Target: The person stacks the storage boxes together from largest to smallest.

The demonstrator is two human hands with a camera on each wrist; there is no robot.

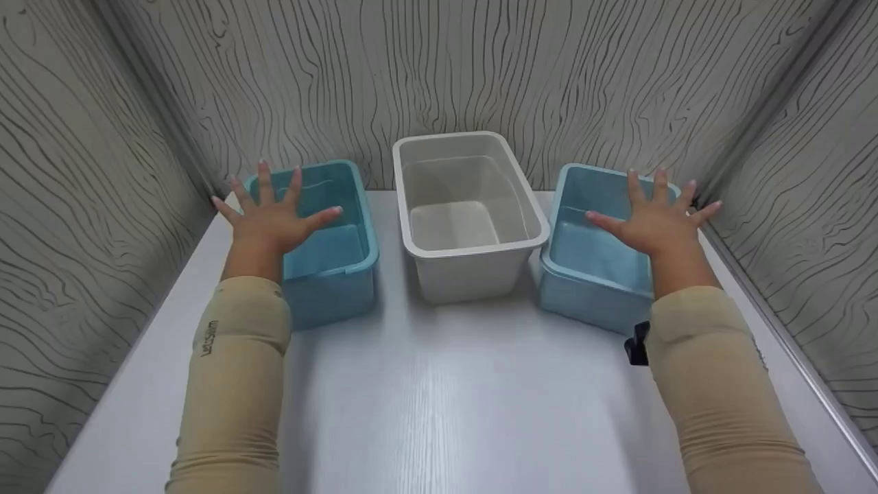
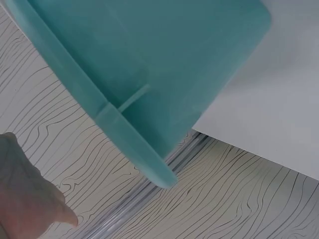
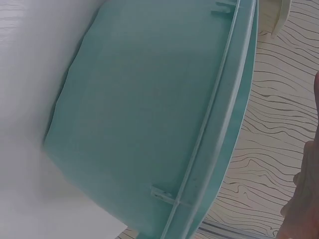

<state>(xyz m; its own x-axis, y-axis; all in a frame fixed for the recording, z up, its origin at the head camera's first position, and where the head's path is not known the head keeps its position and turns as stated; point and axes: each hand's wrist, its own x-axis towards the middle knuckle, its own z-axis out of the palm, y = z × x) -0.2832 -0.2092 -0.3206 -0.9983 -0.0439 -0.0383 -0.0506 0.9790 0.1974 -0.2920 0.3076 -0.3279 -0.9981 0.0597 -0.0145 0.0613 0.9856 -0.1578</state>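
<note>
My left hand (image 1: 271, 223) is held palm down with its fingers spread, over the left side of a teal bin (image 1: 329, 295). Across from it, my right hand (image 1: 660, 219) spreads its fingers over the right part of a light blue bin (image 1: 593, 302). Neither hand holds anything. Between the two bins stands a white bin (image 1: 473, 274), its inside bare. The left wrist view has the teal bin's wall (image 2: 164, 59) close up, with part of the hand at the lower left. In the right wrist view, the light blue bin's side (image 3: 139, 99) fills the middle.
All three bins stand at the back of a white table (image 1: 439, 398), near a wood-grain patterned wall (image 1: 446, 68). Similar panels rise on the left and right, with metal strips at the corners. A small black object (image 1: 638, 344) shows beside the right sleeve.
</note>
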